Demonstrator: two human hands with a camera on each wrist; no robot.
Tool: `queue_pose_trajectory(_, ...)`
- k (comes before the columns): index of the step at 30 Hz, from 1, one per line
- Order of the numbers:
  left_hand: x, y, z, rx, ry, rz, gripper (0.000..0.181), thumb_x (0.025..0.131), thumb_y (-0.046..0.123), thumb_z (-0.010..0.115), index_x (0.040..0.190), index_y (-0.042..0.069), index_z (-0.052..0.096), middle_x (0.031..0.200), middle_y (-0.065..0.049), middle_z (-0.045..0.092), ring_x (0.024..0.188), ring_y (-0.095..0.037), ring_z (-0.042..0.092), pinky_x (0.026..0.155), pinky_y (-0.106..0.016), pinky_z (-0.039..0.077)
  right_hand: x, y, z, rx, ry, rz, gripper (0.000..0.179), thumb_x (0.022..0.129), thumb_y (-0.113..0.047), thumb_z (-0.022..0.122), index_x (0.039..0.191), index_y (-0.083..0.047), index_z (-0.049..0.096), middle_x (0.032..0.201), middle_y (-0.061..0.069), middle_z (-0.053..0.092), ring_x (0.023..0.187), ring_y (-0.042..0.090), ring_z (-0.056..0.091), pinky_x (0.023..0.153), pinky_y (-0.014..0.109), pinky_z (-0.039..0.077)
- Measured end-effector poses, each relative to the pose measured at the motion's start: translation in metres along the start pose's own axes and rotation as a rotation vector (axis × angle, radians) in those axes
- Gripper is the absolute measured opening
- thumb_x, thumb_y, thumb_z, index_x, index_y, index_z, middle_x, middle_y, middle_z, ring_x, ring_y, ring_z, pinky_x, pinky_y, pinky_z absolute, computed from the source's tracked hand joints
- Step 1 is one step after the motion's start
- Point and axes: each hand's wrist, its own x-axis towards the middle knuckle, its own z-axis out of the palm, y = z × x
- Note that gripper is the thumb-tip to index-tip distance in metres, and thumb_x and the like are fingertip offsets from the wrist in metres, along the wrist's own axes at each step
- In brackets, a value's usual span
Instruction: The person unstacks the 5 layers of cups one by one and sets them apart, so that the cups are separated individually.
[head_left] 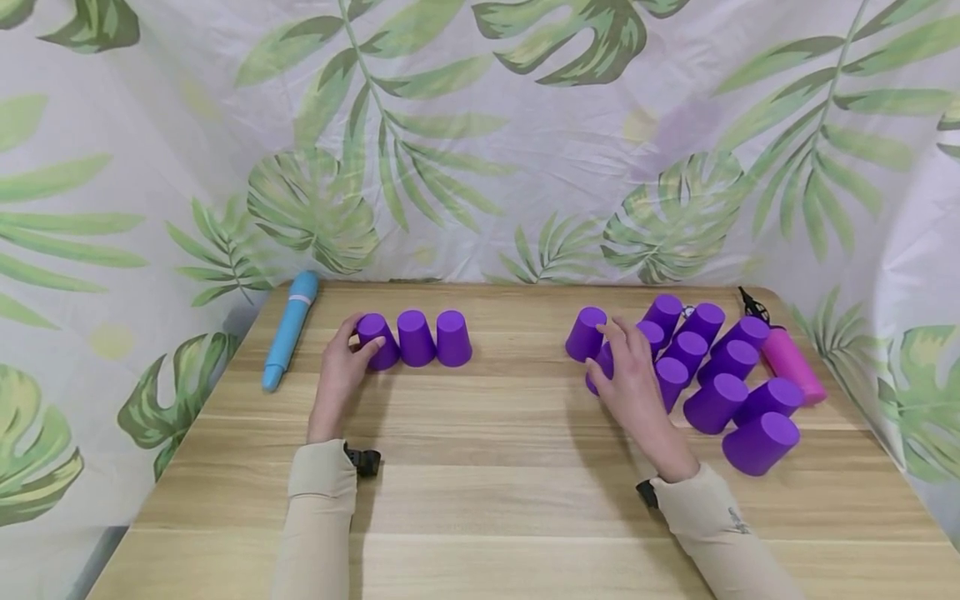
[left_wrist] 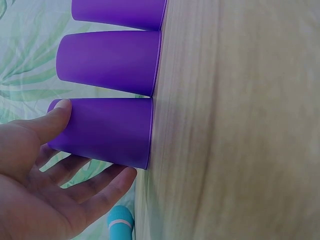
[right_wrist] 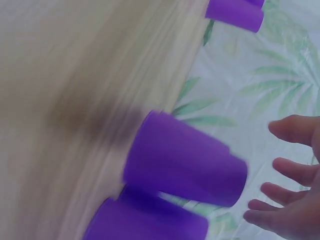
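Observation:
Three purple cups stand upside down in a row at the left of the wooden table (head_left: 480,450). My left hand (head_left: 343,367) holds the leftmost cup (left_wrist: 107,130), its thumb on the near side and fingers round the outer side. Beside that one stand the middle cup (head_left: 417,340) and the right cup (head_left: 453,340). My right hand (head_left: 632,387) hovers at the left edge of the right-hand group, fingers spread and apart from the nearest cup (right_wrist: 185,160) in the right wrist view. In the head view this hand partly hides that cup; another cup (head_left: 585,335) stands just behind it.
Several more upside-down purple cups (head_left: 716,403) crowd the table's right side. A pink cylinder (head_left: 793,364) lies beyond them near the right edge. At the back left lies a blue stick-shaped object (head_left: 288,333). A leaf-patterned curtain (head_left: 450,150) hangs behind the table.

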Motion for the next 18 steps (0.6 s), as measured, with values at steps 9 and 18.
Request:
queue_pose_trajectory(9,0.002,0.000,0.000,-0.004,0.010,0.007,0.056,0.095,0.013,0.062,0.145,0.005,0.039,0.138,-0.028,0.046,0.118,-0.046,0.052,0.102,-0.051,0.045,0.021,-0.039,0.035,0.148,-0.090,-0.070,0.048,0.081,0.002,0.070,0.126,0.002,0.055,0.136,0.024,0.046,0.126,0.040,0.043,0.106,0.052,0.039)
queue_pose_trajectory(18,0.001,0.001,0.001,0.010,0.003,0.003,0.056,0.095,0.014,0.062,0.145,0.005,0.038,0.139,-0.028,0.046,0.118,-0.047,0.052,0.102,-0.052,0.045,0.053,-0.071,0.098,0.248,-0.317,-0.055,0.055,0.087,-0.007,0.069,0.136,0.002,0.046,0.140,0.019,0.044,0.132,0.031,0.040,0.114,0.042,0.032)
